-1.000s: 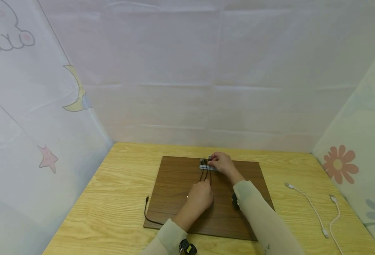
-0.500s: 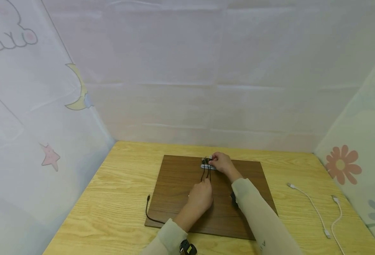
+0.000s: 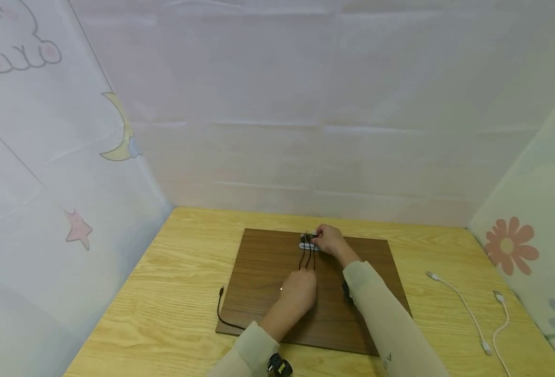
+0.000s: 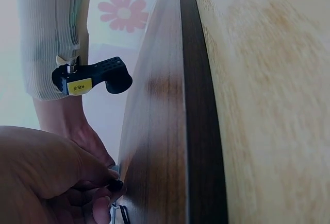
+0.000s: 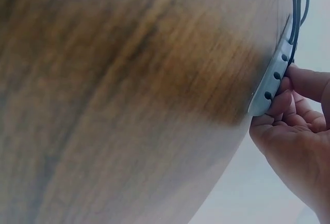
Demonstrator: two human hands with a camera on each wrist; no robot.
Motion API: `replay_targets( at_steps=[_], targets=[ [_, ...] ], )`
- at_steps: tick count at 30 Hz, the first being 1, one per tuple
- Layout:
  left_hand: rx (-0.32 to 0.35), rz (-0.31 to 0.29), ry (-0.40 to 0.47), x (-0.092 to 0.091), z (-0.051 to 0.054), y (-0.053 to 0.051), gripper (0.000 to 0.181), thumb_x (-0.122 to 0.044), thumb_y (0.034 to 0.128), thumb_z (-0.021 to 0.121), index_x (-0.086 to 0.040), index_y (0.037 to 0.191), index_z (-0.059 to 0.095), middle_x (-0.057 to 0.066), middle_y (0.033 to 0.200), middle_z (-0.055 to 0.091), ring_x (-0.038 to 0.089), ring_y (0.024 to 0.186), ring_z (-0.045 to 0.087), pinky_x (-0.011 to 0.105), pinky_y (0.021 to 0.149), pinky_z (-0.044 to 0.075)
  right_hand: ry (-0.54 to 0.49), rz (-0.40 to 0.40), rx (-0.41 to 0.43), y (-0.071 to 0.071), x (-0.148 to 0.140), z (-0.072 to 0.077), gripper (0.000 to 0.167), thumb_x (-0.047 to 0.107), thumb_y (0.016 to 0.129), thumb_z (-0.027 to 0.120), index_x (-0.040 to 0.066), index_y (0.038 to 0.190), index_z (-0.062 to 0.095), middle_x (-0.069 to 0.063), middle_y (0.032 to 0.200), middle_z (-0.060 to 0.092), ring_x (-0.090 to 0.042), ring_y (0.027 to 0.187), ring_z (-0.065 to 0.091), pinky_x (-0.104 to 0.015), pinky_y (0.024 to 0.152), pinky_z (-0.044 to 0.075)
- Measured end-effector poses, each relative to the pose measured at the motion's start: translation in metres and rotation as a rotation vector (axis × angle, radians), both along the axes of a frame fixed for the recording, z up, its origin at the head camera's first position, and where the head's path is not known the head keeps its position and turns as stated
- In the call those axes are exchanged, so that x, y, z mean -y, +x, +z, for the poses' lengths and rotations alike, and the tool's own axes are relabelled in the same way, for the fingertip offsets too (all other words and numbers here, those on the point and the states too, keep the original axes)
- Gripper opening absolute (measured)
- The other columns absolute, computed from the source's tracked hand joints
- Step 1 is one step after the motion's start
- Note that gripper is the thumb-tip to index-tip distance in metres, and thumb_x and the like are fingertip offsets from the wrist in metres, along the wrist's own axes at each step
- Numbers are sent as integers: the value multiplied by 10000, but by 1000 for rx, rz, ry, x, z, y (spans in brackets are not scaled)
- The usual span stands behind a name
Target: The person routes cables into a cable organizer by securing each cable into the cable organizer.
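A pale blue cable holder [image 3: 309, 246] lies near the back edge of the brown board [image 3: 258, 272]; in the right wrist view, several notches show along the holder [image 5: 269, 86]. Three black cables [image 3: 309, 257] run through it toward the front. The right hand [image 3: 331, 242] pinches the rightmost cable's plug just behind the holder; that hand [image 5: 296, 116] lies against the holder's side. The left hand [image 3: 299, 289], in front of the holder, grips the black cables above the board. In the left wrist view, the left hand [image 4: 62, 177] pinches something black between thumb and finger.
A black cable end [image 3: 220, 301] curls past the board's left edge. Two white cables [image 3: 468, 311] [image 3: 495, 335] lie on the yellow wood table [image 3: 164, 293] at the right. Printed cloth walls [image 3: 277, 115] stand behind and at both sides.
The left hand has shifted slightly toward the front, and the black cables look straighter and more evenly spaced. The right hand keeps its pinch at the holder. The head view has shifted slightly.
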State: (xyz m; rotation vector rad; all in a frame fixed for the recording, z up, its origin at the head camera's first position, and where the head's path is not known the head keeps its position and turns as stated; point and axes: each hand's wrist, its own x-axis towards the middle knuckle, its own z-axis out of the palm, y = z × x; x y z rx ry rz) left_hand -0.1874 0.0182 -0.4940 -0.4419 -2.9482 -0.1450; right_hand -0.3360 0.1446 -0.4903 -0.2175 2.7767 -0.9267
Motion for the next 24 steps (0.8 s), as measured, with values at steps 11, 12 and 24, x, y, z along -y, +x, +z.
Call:
replay_targets(
  at_steps=[11,12,24],
  targets=[
    [4,-1,-29,-2,2,5,30,-93,894,692,-106,869,701,53,835,682,218,766,678,326,616,570,12,17,-1,3,-1,2,159,111,991,636,-1,1089,581,-118,936,584,-231,809,522,-347,714,424],
    [-5,-3,-35,-2,2,5,32,-93,892,693,-109,865,702,51,833,680,214,764,675,323,615,569,12,20,-2,3,-2,2,150,110,991,636,0,1075,578,-120,936,585,-234,809,521,-349,713,422],
    [-38,1,-88,-4,2,7,83,-114,904,682,-137,842,732,31,825,655,179,753,652,298,588,559,32,30,-27,-1,-5,-2,153,146,981,670,19,1018,594,-97,914,577,-231,811,512,-354,714,416]
  ],
)
